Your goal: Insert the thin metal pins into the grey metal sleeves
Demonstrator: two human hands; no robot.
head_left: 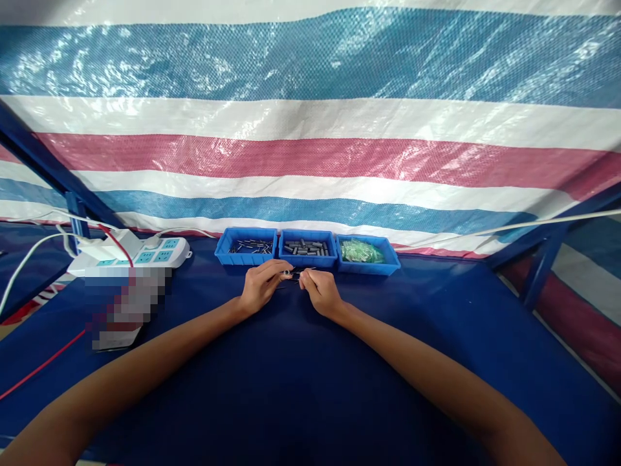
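Note:
My left hand (262, 286) pinches a small part with a round, ring-like end (286, 273) between thumb and fingertips. Facing it, my right hand (321, 291) is closed in a pinch on something small and dark, mostly hidden by the fingers. Thin dark pieces show in the narrow gap between both hands; their exact kind is too small to tell. Just beyond the hands stand three blue bins in a row. Thin dark pins (252, 246) lie in the left bin (246, 259), short grey cylinders (306, 248) in the middle bin (310, 261), and small pieces in green plastic (361, 251) in the right bin (369, 267).
A white power strip (182, 251) with plugs and cables sits at the left back of the blue table (291, 382). Beside it lies a blurred-out object (129, 307), with a red cable (53, 359) running near. Striped sheeting (310, 120) hangs behind, between blue frame bars.

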